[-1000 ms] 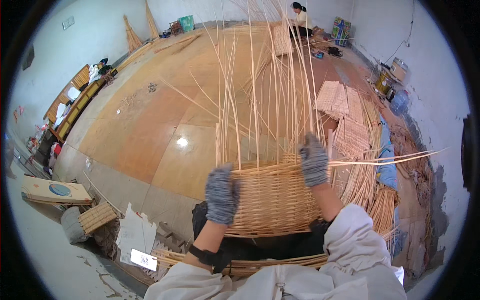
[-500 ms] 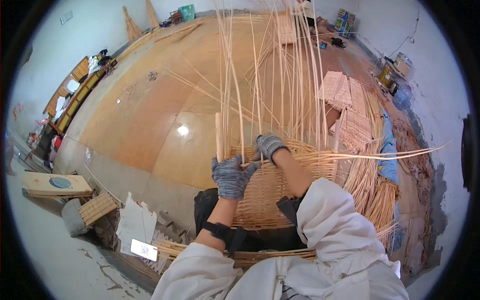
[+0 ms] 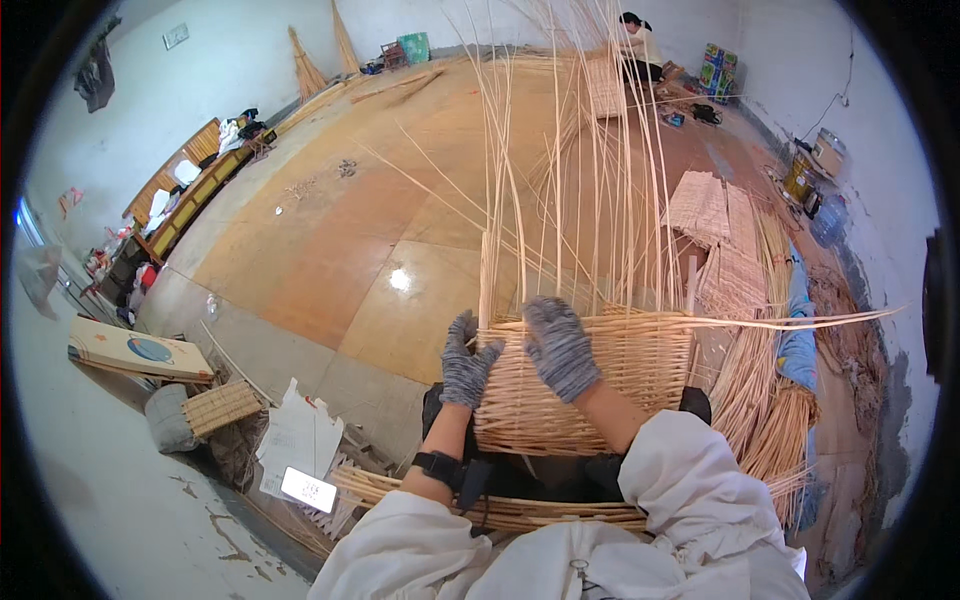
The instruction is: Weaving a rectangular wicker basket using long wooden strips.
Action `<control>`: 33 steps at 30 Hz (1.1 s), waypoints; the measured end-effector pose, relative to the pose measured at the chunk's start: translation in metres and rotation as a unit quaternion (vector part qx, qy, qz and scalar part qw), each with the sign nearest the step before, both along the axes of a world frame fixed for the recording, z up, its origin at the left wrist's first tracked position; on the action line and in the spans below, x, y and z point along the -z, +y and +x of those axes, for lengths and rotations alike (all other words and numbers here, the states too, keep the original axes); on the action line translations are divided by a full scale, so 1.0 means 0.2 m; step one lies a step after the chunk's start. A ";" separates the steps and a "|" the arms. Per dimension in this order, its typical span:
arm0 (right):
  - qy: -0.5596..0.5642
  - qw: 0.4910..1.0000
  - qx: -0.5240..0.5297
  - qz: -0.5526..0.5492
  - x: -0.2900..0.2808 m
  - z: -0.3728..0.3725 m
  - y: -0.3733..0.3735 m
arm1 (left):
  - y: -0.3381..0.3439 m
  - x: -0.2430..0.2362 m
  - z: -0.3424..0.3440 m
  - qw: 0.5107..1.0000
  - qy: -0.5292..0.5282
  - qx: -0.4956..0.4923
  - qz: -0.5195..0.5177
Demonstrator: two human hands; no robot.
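- Resting at the left edge of the wickerwork [image 3: 605, 390], your left hand [image 3: 466, 364] is keeping its thumb spread from its fingers, perhaps bracing that corner.
- Your right hand [image 3: 562, 350] is lying over the top rim, fingers close together, seemingly steadying the weave; I can't tell whether they're pinching a rod.
- The wickerwork is standing right in front of you, just above the dark cloth [image 3: 515, 488], probably for support.
- Pale stakes [image 3: 657, 180] are rising from it, apparently giving the weave its frame.
- Long rods [image 3: 800, 322] are trailing rightward, loose ends lying well clear of your hands.
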State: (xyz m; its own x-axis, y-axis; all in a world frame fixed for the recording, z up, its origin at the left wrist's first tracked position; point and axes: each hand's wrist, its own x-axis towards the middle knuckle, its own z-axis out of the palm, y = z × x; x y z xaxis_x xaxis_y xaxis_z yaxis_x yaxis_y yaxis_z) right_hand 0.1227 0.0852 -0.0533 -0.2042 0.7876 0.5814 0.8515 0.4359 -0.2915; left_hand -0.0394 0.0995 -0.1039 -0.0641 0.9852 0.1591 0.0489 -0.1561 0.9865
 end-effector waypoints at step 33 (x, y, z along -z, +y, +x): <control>0.081 0.871 -0.137 -0.465 -0.12 0.50 -0.51 | -0.62 -0.52 -0.67 0.885 0.241 0.388 -0.088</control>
State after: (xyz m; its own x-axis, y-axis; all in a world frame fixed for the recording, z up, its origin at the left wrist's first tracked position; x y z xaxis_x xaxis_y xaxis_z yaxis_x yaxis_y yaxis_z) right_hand 0.2226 -0.0174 -0.0292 -0.4327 0.8683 -0.2427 0.6682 0.1282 -0.7328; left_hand -0.1725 -0.0237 -0.0008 0.6759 0.7156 -0.1763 0.4161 -0.1731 0.8927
